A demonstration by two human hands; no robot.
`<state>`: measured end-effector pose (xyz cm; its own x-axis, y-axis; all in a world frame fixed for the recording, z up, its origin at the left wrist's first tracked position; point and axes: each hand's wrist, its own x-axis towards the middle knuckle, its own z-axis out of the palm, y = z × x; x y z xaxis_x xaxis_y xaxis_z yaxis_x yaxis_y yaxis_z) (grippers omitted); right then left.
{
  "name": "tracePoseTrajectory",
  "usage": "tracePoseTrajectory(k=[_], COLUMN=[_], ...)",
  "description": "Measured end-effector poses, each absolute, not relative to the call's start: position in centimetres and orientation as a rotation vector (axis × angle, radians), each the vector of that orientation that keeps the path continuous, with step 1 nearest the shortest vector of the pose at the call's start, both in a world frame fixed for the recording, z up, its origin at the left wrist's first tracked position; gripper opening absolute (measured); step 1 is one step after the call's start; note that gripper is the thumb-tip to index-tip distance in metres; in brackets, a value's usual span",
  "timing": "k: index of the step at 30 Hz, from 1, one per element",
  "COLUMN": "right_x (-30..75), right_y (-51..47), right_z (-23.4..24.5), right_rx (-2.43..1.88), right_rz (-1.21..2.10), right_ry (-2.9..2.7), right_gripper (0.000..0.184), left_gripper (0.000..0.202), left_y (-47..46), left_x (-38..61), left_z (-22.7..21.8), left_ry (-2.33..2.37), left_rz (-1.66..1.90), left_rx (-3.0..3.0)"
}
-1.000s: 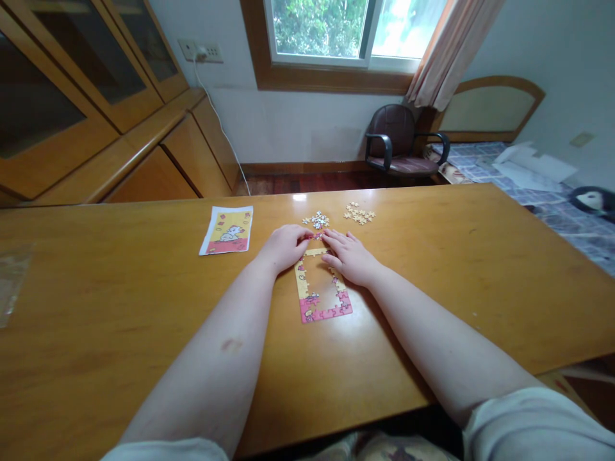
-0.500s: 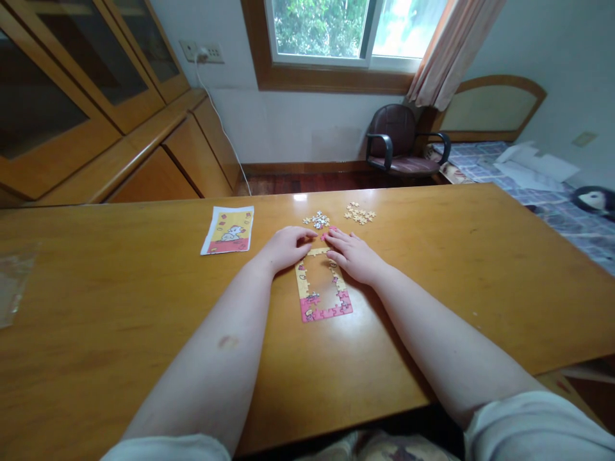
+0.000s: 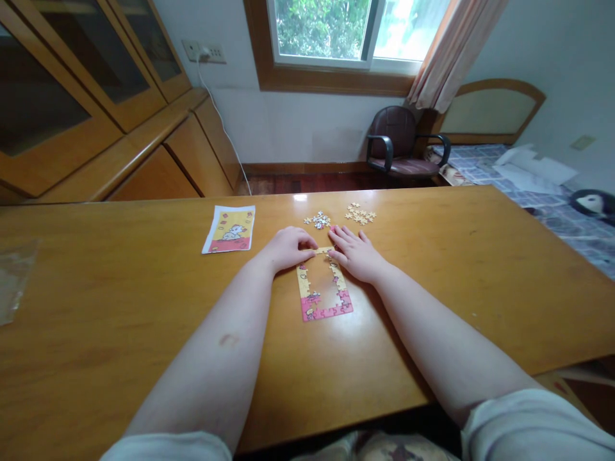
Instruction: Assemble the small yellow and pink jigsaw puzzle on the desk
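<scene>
A jigsaw puzzle border (image 3: pixel 328 313), yellow at the top and pink at the bottom, lies on the table around a bare middle. My left hand (image 3: pixel 288 248) rests at its upper left corner, fingers loosely bent, with thumb and forefinger apart at the top edge. Flat over the upper right corner, my right hand (image 3: pixel 356 254) has its fingers spread. Just beyond its fingertips shows a bit of pink puzzle piece (image 3: pixel 332 228), mostly covered. A small pile of white-and-grey pieces (image 3: pixel 319 221) lies beyond my hands, and yellow pieces (image 3: pixel 360 214) form another pile to its right.
On the left of the wooden table (image 3: pixel 144 275) lies a picture sheet (image 3: pixel 231 230) with a white animal on yellow and pink. A clear plastic bag (image 3: pixel 16 278) is at the far left. Past the table stand a chair (image 3: pixel 394 137) and a bed (image 3: pixel 490 160).
My left fingers have curled in and moved slightly towards the border's top edge. The pink bits between my hands are now less visible, with my right fingers spread near them.
</scene>
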<state>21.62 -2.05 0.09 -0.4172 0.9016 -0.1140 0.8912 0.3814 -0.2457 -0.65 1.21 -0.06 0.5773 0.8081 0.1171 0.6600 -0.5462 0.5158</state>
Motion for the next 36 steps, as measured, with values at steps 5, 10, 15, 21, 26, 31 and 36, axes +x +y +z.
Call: tracePoseTrajectory(k=[5,10,15,21,26,31,36], right_x=[22.5,22.8,22.7,25.0,24.9,24.7,25.3], right_y=[-2.7,-3.7,-4.4,-6.5,-7.5,-5.5,-4.5], right_z=[1.0,1.4,2.3,6.7,5.6,1.5,0.6], right_rx=[-1.764,-1.961,-1.976,-2.068,-1.815,-1.807,-2.005], right_rz=[0.464,0.467,0.445,0.494,0.141,0.114,0.161], right_ry=[-2.657,-2.647,-2.630,-2.443,-2.366,-2.161,-2.033], right_gripper=[0.071,0.078,0.078,0.058,0.035,0.023,0.025], left_gripper=[0.017,0.019,0.020,0.019,0.019,0.021,0.024], left_y=[1.3,1.5,1.5,1.5,1.5,1.5,1.5], left_x=[-0.8,-1.1,-1.2,-1.1,-1.1,-1.2,-1.0], left_z=[-0.2,-0.3,-0.4,-0.4,-0.5,-0.7,-0.6], left_ry=[1.268,1.382,1.440,1.450,1.453,1.441,1.518], left_rz=[0.497,0.510,0.529,0.521,0.536,0.589,0.624], left_rx=[2.383,2.366,2.359,2.347,2.327,2.251,2.151])
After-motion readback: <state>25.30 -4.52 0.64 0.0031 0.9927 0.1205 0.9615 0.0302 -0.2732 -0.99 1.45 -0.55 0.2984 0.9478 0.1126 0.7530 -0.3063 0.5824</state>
